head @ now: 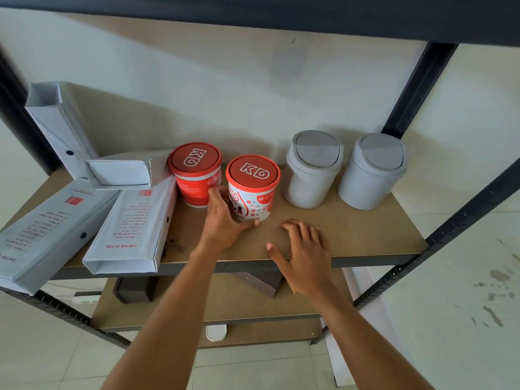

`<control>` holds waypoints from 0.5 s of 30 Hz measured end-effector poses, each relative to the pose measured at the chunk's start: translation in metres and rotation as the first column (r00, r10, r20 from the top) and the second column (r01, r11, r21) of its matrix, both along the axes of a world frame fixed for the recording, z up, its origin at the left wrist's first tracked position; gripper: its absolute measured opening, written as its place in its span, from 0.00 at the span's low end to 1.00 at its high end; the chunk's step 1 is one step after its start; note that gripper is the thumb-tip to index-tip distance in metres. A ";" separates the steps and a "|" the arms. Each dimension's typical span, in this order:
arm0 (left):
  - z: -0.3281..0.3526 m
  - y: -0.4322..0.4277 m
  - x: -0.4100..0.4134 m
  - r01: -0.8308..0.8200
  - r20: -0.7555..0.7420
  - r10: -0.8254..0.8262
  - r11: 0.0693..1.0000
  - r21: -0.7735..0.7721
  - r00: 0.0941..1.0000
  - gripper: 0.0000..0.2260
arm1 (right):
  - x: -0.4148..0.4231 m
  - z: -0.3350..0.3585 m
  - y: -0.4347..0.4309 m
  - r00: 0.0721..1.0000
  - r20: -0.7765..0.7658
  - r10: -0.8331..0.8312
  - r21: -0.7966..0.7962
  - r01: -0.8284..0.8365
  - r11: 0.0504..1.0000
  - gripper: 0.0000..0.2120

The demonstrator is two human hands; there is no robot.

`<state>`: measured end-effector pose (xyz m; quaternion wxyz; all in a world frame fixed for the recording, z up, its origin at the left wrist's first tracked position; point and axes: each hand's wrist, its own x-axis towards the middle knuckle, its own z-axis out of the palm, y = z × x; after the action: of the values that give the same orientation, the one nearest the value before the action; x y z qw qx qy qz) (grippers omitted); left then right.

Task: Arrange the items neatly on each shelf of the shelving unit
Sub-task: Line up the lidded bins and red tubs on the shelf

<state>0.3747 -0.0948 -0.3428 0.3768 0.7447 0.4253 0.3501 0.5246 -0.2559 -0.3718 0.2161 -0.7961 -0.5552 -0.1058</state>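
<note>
Two red-lidded tubs stand mid-shelf on the brown shelf board (pixel 365 235). My left hand (pixel 225 220) grips the nearer white-and-red tub (pixel 254 187) round its lower left side. The red tub (pixel 195 173) stands just behind and to the left. My right hand (pixel 304 249) hovers flat with spread fingers over the shelf's front edge, holding nothing. Two grey swing-lid bins (pixel 312 170) (pixel 371 173) stand upright at the right. Several white box files lie askew at the left: one leaning upright (pixel 56 128), one on its side (pixel 121 171), two flat (pixel 132 229) (pixel 42 229).
Dark metal uprights (pixel 419 88) and a beam overhead frame the shelf. The flat files overhang the front edge at the left. On the lower shelf sit a dark box (pixel 135 288) and a grey perforated box (pixel 261 280). A pale wall stands behind and a tiled floor below.
</note>
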 end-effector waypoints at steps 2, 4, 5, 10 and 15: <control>0.007 0.009 -0.011 0.149 -0.001 -0.149 0.988 -0.052 0.989 0.47 | -0.001 -0.001 0.001 1.000 -0.001 -0.005 0.019 0.005 1.000 0.25; 0.014 0.014 -0.010 0.237 0.022 -0.236 0.968 -0.086 0.972 0.47 | -0.001 -0.001 0.002 1.000 0.003 -0.011 0.031 0.011 0.999 0.24; 0.014 0.016 -0.008 0.247 0.038 -0.244 0.965 -0.088 0.969 0.46 | -0.001 -0.002 0.002 1.000 0.003 -0.014 0.037 0.014 0.999 0.24; 0.006 0.004 0.008 0.082 0.086 -0.076 0.994 -0.072 0.993 0.43 | -0.001 -0.004 0.003 1.000 -0.002 -0.019 0.055 0.019 0.998 0.24; 0.014 -0.012 0.039 -0.222 0.055 0.223 0.975 -0.035 0.973 0.45 | 0.000 -0.005 0.003 1.000 -0.010 -0.026 0.029 0.026 0.999 0.25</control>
<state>0.4141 -0.1070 -0.3289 0.3581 0.6764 0.4998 0.4056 0.5244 -0.2527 -0.3768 0.2288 -0.8006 -0.5421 -0.1129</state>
